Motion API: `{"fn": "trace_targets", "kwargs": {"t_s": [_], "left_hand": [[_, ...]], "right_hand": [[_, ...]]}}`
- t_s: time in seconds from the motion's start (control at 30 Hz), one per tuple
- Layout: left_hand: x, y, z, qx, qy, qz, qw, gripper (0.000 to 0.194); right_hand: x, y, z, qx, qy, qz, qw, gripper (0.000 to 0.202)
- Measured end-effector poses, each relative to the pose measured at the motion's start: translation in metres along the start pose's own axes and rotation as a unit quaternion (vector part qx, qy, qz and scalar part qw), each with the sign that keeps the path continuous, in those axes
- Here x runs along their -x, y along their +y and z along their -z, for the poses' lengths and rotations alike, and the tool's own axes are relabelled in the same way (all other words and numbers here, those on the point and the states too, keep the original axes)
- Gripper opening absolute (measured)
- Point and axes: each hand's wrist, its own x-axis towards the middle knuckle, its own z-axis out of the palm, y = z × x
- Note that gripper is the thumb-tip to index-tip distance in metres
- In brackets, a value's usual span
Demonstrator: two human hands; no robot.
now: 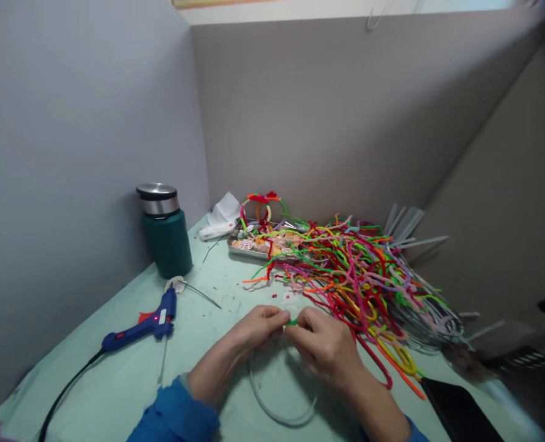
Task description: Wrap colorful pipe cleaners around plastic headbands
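I see left hand (pixel 263 320), right hand (pixel 324 342) pinched tight on thin green fuzzy strand (pixel 293 322) | slim grey curved loop (pixel 287 421) below | likely light, soft, bendy; I'd hold ends

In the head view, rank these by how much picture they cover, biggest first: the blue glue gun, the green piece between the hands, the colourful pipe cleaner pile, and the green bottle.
1. Colourful pipe cleaner pile
2. Green bottle
3. Blue glue gun
4. Green piece, of which only a short stretch shows
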Motion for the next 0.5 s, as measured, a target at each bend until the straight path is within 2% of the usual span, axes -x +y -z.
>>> {"fn": "trace_targets", "kwargs": {"t_s": [0.13, 0.2, 0.27, 0.33, 0.4, 0.5], "left_hand": [[-0.003, -0.006, 0.003, -0.08, 0.011, -0.024, 0.996, 0.038], [-0.005, -0.009, 0.004, -0.141, 0.025, -0.063, 0.988, 0.032], [-0.006, -0.013, 0.005, -0.245, 0.056, -0.125, 0.96, 0.028], [-0.005, -0.014, 0.005, -0.351, 0.081, -0.173, 0.917, 0.028], [-0.004, -0.014, 0.003, -0.429, 0.092, -0.19, 0.878, 0.028], [-0.001, -0.012, 0.001, -0.481, 0.096, -0.184, 0.852, 0.027]], "right_hand": [[0.008, -0.011, 0.004, 0.02, -0.013, -0.015, 1.0, 0.019], [0.013, -0.017, 0.009, 0.013, -0.028, -0.038, 0.999, 0.015], [0.021, -0.024, 0.016, 0.014, -0.026, -0.057, 0.998, 0.019], [0.032, -0.031, 0.022, 0.02, -0.003, -0.062, 0.998, 0.026], [0.047, -0.039, 0.029, 0.004, 0.023, -0.067, 0.997, 0.028], [0.074, -0.06, 0.038, -0.125, 0.01, -0.112, 0.986, 0.033]]}}
